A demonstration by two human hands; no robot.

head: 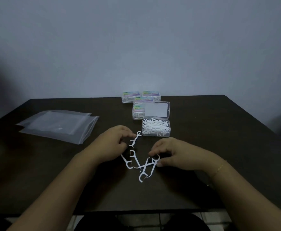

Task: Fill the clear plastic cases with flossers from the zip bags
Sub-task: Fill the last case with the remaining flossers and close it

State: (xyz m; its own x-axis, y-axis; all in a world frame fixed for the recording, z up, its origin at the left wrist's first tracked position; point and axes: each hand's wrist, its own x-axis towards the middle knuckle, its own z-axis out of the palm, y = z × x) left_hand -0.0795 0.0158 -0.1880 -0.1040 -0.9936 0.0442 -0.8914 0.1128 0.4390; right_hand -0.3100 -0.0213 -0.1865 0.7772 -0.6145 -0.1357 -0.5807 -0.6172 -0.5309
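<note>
Dark wood-toned surface (203,147) carries everything, and it runs from the near edge to a pale wall at the far side. On its left lie the zip bags (59,125), two flat clear sleeves overlapped, which look empty or nearly so (a small pale speck shows inside one). At the far middle stand the closed cases (140,98), four small clear boxes of white flossers with colourful labels on their lids; the print on them is too blurred to read. Just nearer is the open case (156,130), its lid (156,110) tipped back, already heaped with flossers.

Near the middle, the left hand (113,144) pinches one flosser (135,139) between curled fingertips, its head pointing toward the open case. The right hand (174,154) is curled down over the loose flossers (139,165), a handful tangled on the surface; its fingertips touch the topmost ones, though whether they have closed on any I cannot tell. A thin bracelet (219,169) sits on the right wrist.

These flossers should handle as very light, stiff plastic, smooth enough to skitter on the surface, with hooked heads that catch on each other. The thread across each head is the weak part, so the slim handle seems the best place to pinch.
</note>
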